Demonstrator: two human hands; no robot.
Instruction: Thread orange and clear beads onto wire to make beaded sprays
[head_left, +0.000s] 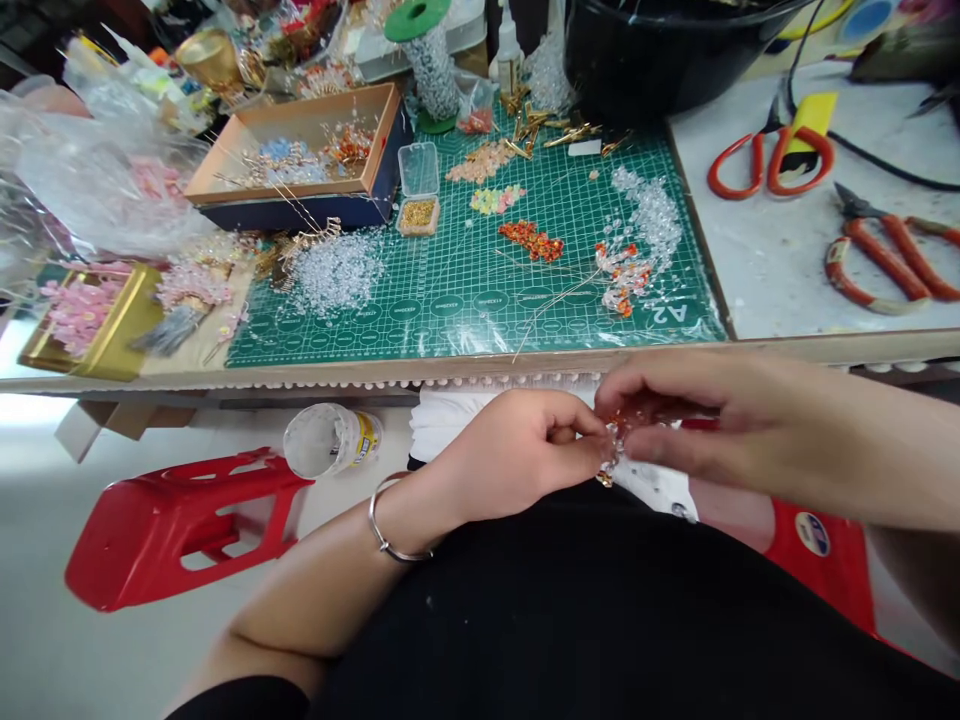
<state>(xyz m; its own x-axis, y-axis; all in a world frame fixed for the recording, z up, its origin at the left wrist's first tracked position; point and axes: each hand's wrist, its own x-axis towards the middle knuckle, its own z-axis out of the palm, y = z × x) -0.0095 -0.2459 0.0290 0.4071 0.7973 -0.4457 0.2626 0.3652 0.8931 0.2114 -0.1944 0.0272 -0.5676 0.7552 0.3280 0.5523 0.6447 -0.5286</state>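
In front of my black top, just below the table edge, my left hand [536, 450] pinches a small beaded ornament [610, 462] with clear and orange beads. My right hand [697, 425] is curled around the same ornament from the other side, its fingers somewhat blurred. Fingers cover most of the piece. Beyond the hands, beaded sprigs of orange and clear beads [624, 278] with thin wire stems lie on the green cutting mat [450, 320]. Near them are a pile of orange flower beads [532, 241] and loose clear beads [652, 215].
Red-handled pliers [885, 250] and cutters [772, 170] lie at right. Behind stand a black basin [660, 60] and a green spool [424, 70]. An open box [300, 190], clear beads [337, 275] and a gold tray [124, 320] are left. A red stool [180, 530] and white tub [322, 440] stand below.
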